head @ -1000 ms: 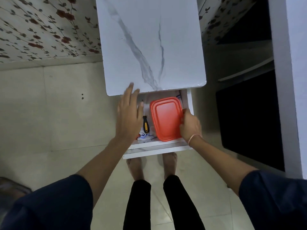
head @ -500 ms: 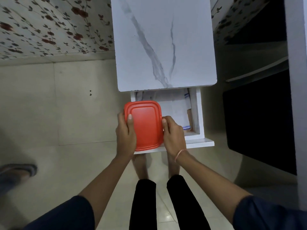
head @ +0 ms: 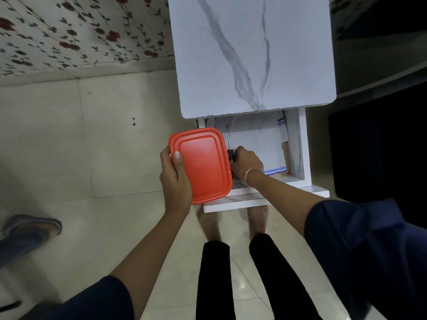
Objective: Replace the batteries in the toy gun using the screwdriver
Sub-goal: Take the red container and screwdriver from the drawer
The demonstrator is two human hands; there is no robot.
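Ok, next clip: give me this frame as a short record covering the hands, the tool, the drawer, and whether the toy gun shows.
drawer: pulled open under the marbled tabletop
left hand: holds red plastic lid by its left edge, thumb on top, over the drawer's left part
right hand: in the drawer, fingers curled on the screwdriver handle
screwdriver shaft: points away from the person
toy gun: not in view
batteries: not in view

We see a white marble-look table (head: 254, 54) with its drawer (head: 301, 144) pulled open and a white sheet (head: 256, 144) lying inside. A red box (head: 203, 165) overlaps the drawer's left edge. Flowered wallpaper (head: 69, 31) meets the pale tiled floor (head: 92, 146), and a sandal (head: 32, 227) shows at far left.
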